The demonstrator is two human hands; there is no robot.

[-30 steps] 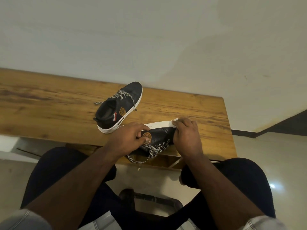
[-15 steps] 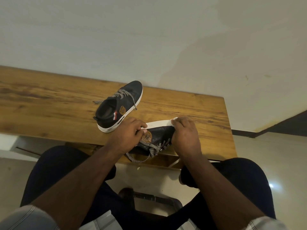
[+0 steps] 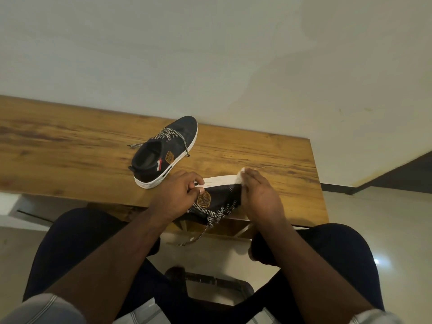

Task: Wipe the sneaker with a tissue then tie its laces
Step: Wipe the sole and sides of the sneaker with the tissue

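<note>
Dark sneakers with white soles on a streaked brown wooden desk (image 3: 70, 146).
Black-and-white chequered laces (image 3: 211, 212) and a tan badge on the tipped sneaker (image 3: 219, 195); same laces, tan badge and a red-and-white stripe on the upright sneaker (image 3: 163, 155). White tissue (image 3: 242, 170). Off-white wall (image 3: 210, 54). Navy trousers (image 3: 77, 242).

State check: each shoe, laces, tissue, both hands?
Near sneaker: on its side at the table edge, sole facing away.
Its laces: untied, one end hanging off the edge.
Far sneaker: upright, laces loose.
Tissue: under the right hand, at the toe.
Left hand: grips the near sneaker's heel end.
</note>
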